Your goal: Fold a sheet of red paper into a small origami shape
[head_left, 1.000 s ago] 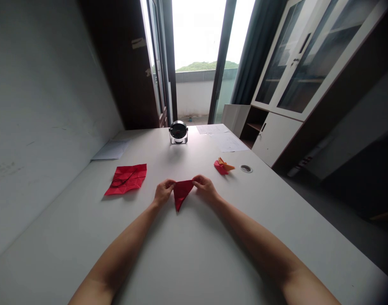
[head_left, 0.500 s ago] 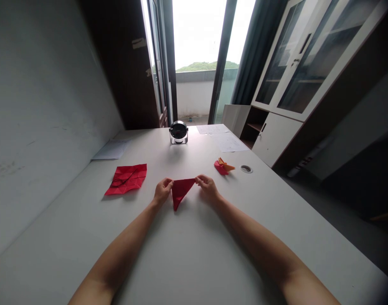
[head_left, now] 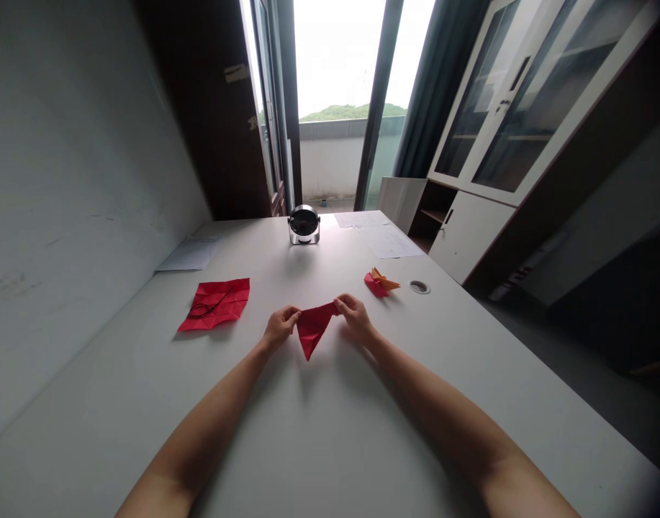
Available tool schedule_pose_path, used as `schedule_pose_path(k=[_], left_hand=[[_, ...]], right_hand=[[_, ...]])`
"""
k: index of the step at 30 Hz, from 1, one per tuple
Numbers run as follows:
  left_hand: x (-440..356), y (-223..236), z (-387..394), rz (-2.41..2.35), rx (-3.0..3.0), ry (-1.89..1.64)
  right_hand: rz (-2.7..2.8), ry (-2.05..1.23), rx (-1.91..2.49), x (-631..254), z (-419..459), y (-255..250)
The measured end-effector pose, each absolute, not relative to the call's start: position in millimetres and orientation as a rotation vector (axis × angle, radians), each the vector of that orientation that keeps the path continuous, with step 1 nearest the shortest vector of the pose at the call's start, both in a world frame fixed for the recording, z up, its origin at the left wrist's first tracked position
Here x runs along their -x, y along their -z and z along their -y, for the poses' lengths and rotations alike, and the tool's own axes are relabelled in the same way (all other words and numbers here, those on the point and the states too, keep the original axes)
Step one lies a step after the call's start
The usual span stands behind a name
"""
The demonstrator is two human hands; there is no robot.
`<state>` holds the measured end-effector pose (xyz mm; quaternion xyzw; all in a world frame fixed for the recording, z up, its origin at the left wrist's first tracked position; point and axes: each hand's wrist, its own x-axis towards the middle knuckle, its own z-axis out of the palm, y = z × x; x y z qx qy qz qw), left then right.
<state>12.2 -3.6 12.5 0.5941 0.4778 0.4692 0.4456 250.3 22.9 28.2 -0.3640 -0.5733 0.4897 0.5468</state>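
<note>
A red paper folded into a triangle (head_left: 313, 329) hangs between my two hands, its tip pointing down toward the white table (head_left: 319, 432). My left hand (head_left: 278, 327) pinches the triangle's left corner with closed fingers. The right corner is pinched by my right hand (head_left: 354, 317), held slightly higher. The paper looks lifted a little off the tabletop.
A creased red sheet with a thin black loop on it (head_left: 216, 303) lies to the left. A small red-and-orange folded piece (head_left: 380, 282) sits right of centre beside a round cable hole (head_left: 419, 287). A small round fan (head_left: 304, 224) and white papers (head_left: 386, 241) lie at the far end.
The red triangle has tilted: my right hand rose slightly and both hands shifted a little to the right, lifting the paper's right corner.
</note>
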Motion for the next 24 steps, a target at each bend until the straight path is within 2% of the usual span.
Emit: schedule_pose_path(k=[9,24], left_hand=[[-10,-19,2,-1.116,-1.288,-1.240],[-14,-24,4,-1.106,-1.266,-1.142]], right_hand=[[1.321,-1.460,0.724,-243,-10,-39],[1.500,-1.364,0.844,-218,12,-43]])
